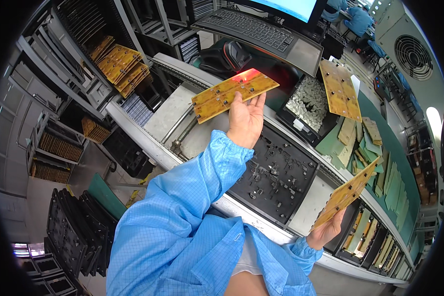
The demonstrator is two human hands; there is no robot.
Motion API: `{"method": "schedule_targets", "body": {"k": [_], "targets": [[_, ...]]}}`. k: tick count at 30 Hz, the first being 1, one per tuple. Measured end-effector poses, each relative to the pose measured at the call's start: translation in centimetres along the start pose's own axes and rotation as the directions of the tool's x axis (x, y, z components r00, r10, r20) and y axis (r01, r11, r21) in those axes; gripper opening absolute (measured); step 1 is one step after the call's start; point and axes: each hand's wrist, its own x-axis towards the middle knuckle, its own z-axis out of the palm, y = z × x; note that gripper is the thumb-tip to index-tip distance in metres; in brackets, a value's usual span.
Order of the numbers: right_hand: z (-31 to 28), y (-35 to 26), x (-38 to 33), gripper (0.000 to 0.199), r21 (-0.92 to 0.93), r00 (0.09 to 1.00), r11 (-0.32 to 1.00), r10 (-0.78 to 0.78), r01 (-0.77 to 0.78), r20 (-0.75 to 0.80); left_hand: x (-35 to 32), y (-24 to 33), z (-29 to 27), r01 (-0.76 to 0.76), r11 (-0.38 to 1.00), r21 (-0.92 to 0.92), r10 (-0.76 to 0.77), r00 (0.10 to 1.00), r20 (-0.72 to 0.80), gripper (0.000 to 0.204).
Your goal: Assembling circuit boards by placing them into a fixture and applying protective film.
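My left hand (245, 120) grips the near edge of a yellow-brown circuit board (219, 97), thumb on top and fingers beneath. Red light falls on the far corner of this board, just beside a black handheld scanner (225, 56) lying on the bench. Lower right, my right hand (326, 231) holds a second yellow-brown circuit board (348, 192) by its lower end, tilted steeply. Between my hands sits a black fixture tray (276, 172) with many small cutouts and pegs. A third circuit board (339, 91) rests on a black box of small pale pieces (307, 103).
A keyboard (251, 29) and lit monitor (291, 7) stand at the back. Pale board strips (392, 182) lie piled on the green bench top at right. Racks with yellow boards (118, 64) stand at left, above a stack of black trays (76, 232). Other people (358, 20) sit far off.
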Motion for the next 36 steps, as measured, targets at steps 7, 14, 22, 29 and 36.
{"method": "schedule_targets", "body": {"k": [7,14,22,29,36], "targets": [[0.7,-0.2,-0.1,0.053,0.002,0.999,1.0,0.01,-0.01,0.046,-5.4,2.9,-1.7,0.165,0.962,0.218,-0.206,0.961,0.183,0.042],[0.1,-0.3,-0.1,0.062,-0.297,0.992,0.949,0.083,-0.106,-0.091,-12.9,14.8,-2.9,0.084,0.827,0.556,-0.204,0.966,0.157,0.048],[0.5,0.9,1.9,0.072,-0.43,0.925,0.833,0.379,-0.348,-0.013,-19.2,23.2,-2.3,-0.46,0.708,0.535,0.353,0.888,0.296,0.049],[1.1,3.0,3.4,0.055,-0.547,0.849,0.665,0.491,-0.509,-0.193,-33.0,30.7,-1.0,-0.828,0.055,0.558,0.894,0.29,0.342,0.065],[6.1,6.7,3.4,0.052,-0.405,0.825,0.735,0.558,-0.543,-0.094,-44.8,41.4,-5.5,-0.652,-0.253,0.714,0.968,-0.178,0.179,0.049]]}}
